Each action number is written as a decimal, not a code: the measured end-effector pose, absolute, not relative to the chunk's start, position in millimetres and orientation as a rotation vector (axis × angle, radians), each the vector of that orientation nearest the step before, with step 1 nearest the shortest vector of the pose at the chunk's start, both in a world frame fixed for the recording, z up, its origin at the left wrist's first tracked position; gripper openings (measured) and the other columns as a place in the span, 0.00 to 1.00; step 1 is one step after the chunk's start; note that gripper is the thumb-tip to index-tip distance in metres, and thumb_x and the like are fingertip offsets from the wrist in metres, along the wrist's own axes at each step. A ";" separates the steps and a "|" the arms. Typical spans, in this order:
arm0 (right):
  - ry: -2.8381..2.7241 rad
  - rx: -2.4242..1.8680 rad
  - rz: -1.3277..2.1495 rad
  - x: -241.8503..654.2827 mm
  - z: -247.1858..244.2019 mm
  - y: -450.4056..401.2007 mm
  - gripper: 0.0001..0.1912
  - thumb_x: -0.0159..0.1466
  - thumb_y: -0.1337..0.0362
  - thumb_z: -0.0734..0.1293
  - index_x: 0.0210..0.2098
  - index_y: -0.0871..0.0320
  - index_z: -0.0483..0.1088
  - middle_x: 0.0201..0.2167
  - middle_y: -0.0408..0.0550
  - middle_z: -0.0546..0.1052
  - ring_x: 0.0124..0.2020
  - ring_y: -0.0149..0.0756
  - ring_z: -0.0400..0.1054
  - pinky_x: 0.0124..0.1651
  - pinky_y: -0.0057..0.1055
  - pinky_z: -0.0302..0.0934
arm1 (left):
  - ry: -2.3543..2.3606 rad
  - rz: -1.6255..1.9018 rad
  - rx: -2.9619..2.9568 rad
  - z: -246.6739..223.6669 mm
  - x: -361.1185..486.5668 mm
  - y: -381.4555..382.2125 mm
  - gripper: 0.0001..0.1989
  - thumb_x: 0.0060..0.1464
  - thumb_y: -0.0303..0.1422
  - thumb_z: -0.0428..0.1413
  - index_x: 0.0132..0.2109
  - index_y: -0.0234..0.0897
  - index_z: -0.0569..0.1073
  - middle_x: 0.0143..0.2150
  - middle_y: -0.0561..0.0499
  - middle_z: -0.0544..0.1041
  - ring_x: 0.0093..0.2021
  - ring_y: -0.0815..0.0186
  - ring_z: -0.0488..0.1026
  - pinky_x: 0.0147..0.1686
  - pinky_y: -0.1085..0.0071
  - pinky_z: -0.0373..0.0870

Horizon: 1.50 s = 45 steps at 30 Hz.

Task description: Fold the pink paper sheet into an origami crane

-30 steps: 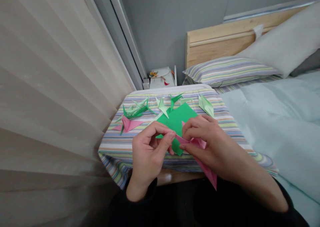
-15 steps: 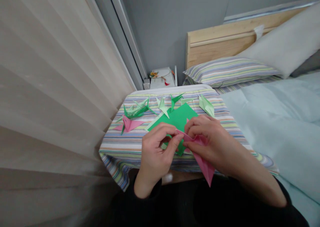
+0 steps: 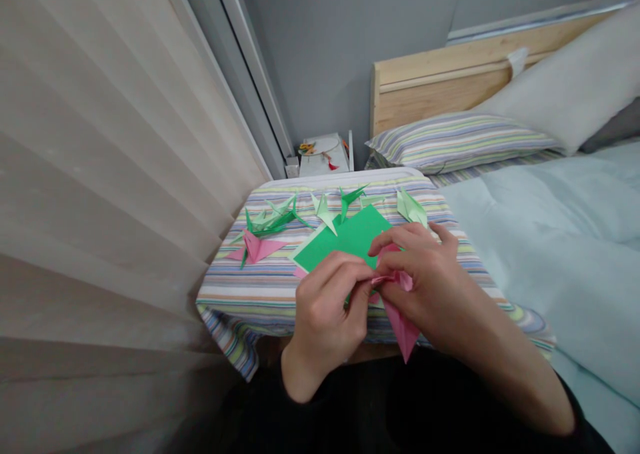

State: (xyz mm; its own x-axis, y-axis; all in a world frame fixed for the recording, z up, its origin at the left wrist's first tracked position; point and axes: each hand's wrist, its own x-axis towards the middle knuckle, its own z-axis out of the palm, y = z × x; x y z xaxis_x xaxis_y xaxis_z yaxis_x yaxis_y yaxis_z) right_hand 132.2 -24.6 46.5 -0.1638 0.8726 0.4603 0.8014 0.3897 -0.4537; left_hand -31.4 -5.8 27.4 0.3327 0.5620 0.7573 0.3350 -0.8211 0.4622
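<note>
A folded pink paper [image 3: 401, 324] is held between my two hands above the near part of the table, one point hanging down. My left hand [image 3: 333, 307] pinches its left tip. My right hand [image 3: 425, 274] grips the paper's body between thumb and fingers, which partly cover it. Beneath and behind them lies a stack of green paper sheets [image 3: 345, 241], with a bit of pink showing at its left edge. A finished-looking pink paper crane [image 3: 257, 247] rests at the left of the table.
Several green folded cranes [image 3: 273, 221] line the far side of the striped cloth [image 3: 225, 287], with a pale green one [image 3: 411, 207] at right. A curtain [image 3: 125, 174] hangs left; a bed [image 3: 540, 207] stands right. Behind is a small white stand [image 3: 320, 164].
My left hand has moved right, closer to my right hand. The fingers of my right hand have shifted on the pink paper, and its hanging point has moved slightly left and up.
</note>
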 end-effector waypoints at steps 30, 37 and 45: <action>-1.319 -1.113 0.598 116.1 18.8 6.6 0.19 0.62 0.61 0.75 0.52 0.50 0.74 0.49 0.49 0.81 0.41 0.41 0.80 0.33 0.34 0.78 | 0.994 1.399 1.147 17.8 -33.5 13.3 0.13 0.52 0.34 0.68 0.28 0.36 0.72 0.31 0.52 0.82 0.30 0.67 0.81 0.40 0.64 0.86; -1.164 -1.098 0.599 108.1 12.9 11.5 0.22 0.58 0.65 0.76 0.48 0.51 0.66 0.37 0.43 0.83 0.31 0.37 0.80 0.35 0.35 0.77 | 0.974 1.335 1.174 16.9 -28.1 11.0 0.13 0.50 0.31 0.69 0.28 0.36 0.71 0.26 0.55 0.78 0.29 0.68 0.81 0.34 0.73 0.80; -1.399 -1.154 0.448 112.3 16.9 8.0 0.02 0.62 0.65 0.72 0.36 0.54 0.77 0.30 0.44 0.82 0.29 0.37 0.77 0.35 0.36 0.74 | 0.881 1.218 1.032 14.1 -28.8 13.5 0.14 0.52 0.34 0.70 0.45 0.36 0.80 0.40 0.47 0.87 0.40 0.58 0.86 0.40 0.63 0.86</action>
